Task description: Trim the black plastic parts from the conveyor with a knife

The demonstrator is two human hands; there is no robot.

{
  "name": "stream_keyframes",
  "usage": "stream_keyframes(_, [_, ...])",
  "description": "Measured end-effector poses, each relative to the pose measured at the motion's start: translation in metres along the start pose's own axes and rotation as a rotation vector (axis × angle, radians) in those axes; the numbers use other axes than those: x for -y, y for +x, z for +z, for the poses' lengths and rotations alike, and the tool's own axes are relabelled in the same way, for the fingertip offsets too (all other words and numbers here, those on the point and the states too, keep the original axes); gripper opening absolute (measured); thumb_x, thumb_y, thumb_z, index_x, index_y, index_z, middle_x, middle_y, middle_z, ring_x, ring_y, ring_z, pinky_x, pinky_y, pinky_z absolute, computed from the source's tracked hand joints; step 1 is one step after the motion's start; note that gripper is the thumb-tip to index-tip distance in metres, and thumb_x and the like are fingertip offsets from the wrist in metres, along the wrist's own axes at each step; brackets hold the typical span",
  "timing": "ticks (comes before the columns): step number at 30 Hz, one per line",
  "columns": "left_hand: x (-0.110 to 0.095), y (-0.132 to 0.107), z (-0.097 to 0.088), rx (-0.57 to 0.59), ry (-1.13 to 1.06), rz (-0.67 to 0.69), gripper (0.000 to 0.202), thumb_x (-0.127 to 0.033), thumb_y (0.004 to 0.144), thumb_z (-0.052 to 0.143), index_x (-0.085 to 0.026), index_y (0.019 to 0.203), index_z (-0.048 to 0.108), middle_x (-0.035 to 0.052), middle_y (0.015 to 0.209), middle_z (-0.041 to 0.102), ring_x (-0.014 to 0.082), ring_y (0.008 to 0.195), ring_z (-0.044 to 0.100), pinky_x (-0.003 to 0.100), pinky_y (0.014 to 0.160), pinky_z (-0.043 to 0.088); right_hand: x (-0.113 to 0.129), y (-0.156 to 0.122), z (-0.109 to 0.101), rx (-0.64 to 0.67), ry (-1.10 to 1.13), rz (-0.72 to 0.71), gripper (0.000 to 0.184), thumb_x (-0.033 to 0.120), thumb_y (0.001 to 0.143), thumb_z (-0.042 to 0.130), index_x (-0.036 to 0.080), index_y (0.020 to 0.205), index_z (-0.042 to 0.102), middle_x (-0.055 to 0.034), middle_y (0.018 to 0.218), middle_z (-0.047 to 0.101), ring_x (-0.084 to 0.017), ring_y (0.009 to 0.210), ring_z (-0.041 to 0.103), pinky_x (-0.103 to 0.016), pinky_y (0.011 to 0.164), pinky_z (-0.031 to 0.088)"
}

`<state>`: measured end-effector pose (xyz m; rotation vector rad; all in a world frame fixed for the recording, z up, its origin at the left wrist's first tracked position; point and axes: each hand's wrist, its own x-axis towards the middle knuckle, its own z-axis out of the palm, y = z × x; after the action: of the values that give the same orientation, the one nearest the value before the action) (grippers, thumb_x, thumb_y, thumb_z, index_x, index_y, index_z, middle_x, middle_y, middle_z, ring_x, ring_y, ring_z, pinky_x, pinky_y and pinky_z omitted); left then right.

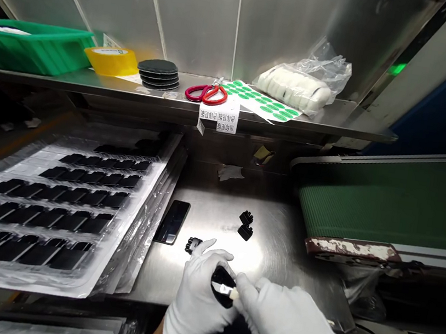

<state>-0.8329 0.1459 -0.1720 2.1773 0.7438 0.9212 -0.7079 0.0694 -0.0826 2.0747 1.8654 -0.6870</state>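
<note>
My left hand (pixel 197 290) grips a black part (pixel 221 287) right of the phone (pixel 172 222), tilted up, seemingly so my right hand (pixel 287 325), pinching a pale-tipped stick (pixel 234 294), reaches its face

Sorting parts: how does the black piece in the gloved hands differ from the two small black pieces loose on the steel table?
The held piece is glossy and rounded; the loose pieces look dull, blocky and notched. The held piece sits gripped in the left hand, the right hand's stick against it; the loose pieces lie untouched on the table. All are black.
</note>
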Motion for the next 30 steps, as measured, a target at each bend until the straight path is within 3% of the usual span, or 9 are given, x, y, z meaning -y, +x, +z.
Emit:
stream_keyframes(8, [0.011, -0.004, 0.015, -0.069, 0.150, -0.195, 0.017, -0.021, 0.063, 0.060, -0.021, 0.079, 0.056, 0.0070, 0.077, 0.069, 0.0289, 0.080, 0.066, 0.058, 0.100, 0.041, 0.001, 0.019, 0.027, -0.163, 0.249, 0.050, 0.027, 0.022, 0.096, 0.036, 0.019, 0.100, 0.063, -0.0073, 0.076, 0.070, -0.025, 0.064, 0.066, -0.032, 0.052, 0.017])
stream_keyframes(12, [0.021, -0.006, 0.020, 0.065, 0.141, -0.305, 0.011, -0.021, 0.063, 0.061, -0.022, 0.072, 0.054, 0.0023, 0.067, 0.062, 0.0263, 0.075, 0.063, 0.056, 0.100, 0.042, -0.018, 0.027, 0.043, -0.155, 0.506, 0.008, 0.028, 0.036, 0.096, 0.041, 0.023, 0.083, 0.063, -0.0007, 0.070, 0.067, -0.018, 0.061, 0.060, -0.028, 0.055, 0.030])
stream_keyframes(16, [0.050, -0.020, 0.017, 0.313, 0.025, -0.513, 0.020, -0.020, 0.060, 0.071, -0.022, 0.064, 0.051, -0.0007, 0.061, 0.062, 0.0226, 0.060, 0.063, 0.040, 0.064, 0.056, -0.058, 0.048, 0.092, -0.085, 0.736, 0.015, 0.034, 0.042, 0.091, 0.049, 0.021, 0.069, 0.062, 0.0043, 0.058, 0.061, -0.013, 0.054, 0.056, -0.023, 0.052, 0.036])
stream_keyframes(18, [0.070, -0.031, 0.015, 0.423, -0.075, -0.597, 0.017, -0.012, 0.061, 0.069, -0.021, 0.068, 0.056, -0.0013, 0.062, 0.066, 0.0213, 0.058, 0.066, 0.031, 0.051, 0.055, -0.081, 0.061, 0.126, -0.129, 0.767, 0.150, 0.033, 0.036, 0.092, 0.047, 0.018, 0.069, 0.063, 0.0020, 0.058, 0.060, -0.015, 0.054, 0.057, -0.025, 0.053, 0.039])
stream_keyframes(20, [0.087, -0.040, 0.017, 0.494, -0.137, -0.624, 0.014, -0.007, 0.066, 0.063, -0.019, 0.073, 0.059, -0.0010, 0.062, 0.068, 0.0204, 0.059, 0.068, 0.028, 0.049, 0.055, -0.100, 0.074, 0.156, -0.243, 0.774, 0.311, 0.025, 0.030, 0.093, 0.046, 0.015, 0.086, 0.066, -0.0041, 0.074, 0.067, -0.020, 0.070, 0.063, -0.034, 0.066, 0.048])
stream_keyframes(22, [0.100, -0.044, 0.026, 0.515, -0.137, -0.600, 0.016, -0.005, 0.071, 0.060, -0.016, 0.082, 0.064, 0.0018, 0.069, 0.071, 0.0213, 0.065, 0.070, 0.030, 0.055, 0.058, -0.112, 0.085, 0.179, -0.380, 0.785, 0.430, 0.025, 0.027, 0.093, 0.049, 0.013, 0.108, 0.062, -0.0128, 0.107, 0.066, -0.026, 0.102, 0.062, -0.048, 0.091, 0.047])
stream_keyframes(24, [0.108, -0.043, 0.041, 0.508, -0.092, -0.513, 0.023, -0.006, 0.073, 0.062, -0.016, 0.094, 0.067, 0.0071, 0.094, 0.075, 0.0245, 0.088, 0.071, 0.038, 0.077, 0.060, -0.114, 0.097, 0.194, -0.483, 0.852, 0.476, 0.037, 0.033, 0.094, 0.050, 0.013, 0.125, 0.054, -0.0162, 0.130, 0.057, -0.029, 0.123, 0.052, -0.054, 0.106, 0.037])
stream_keyframes(27, [0.118, -0.033, 0.071, 0.550, -0.005, -0.288, 0.029, -0.010, 0.077, 0.067, -0.026, 0.100, 0.072, 0.0043, 0.130, 0.064, 0.0291, 0.132, 0.049, 0.053, 0.114, 0.033, -0.101, 0.117, 0.213, -0.508, 1.056, 0.425, 0.045, 0.044, 0.098, 0.043, 0.015, 0.131, 0.049, -0.0121, 0.121, 0.065, -0.024, 0.110, 0.062, -0.047, 0.097, 0.049])
stream_keyframes(30, [0.129, -0.027, 0.094, 0.670, 0.050, -0.098, 0.034, -0.015, 0.076, 0.072, -0.036, 0.102, 0.073, 0.0016, 0.138, 0.059, 0.0315, 0.139, 0.039, 0.056, 0.117, 0.021, -0.086, 0.133, 0.233, -0.516, 1.193, 0.383, 0.042, 0.043, 0.097, 0.048, 0.015, 0.128, 0.053, -0.0084, 0.110, 0.069, -0.021, 0.096, 0.068, -0.043, 0.088, 0.055])
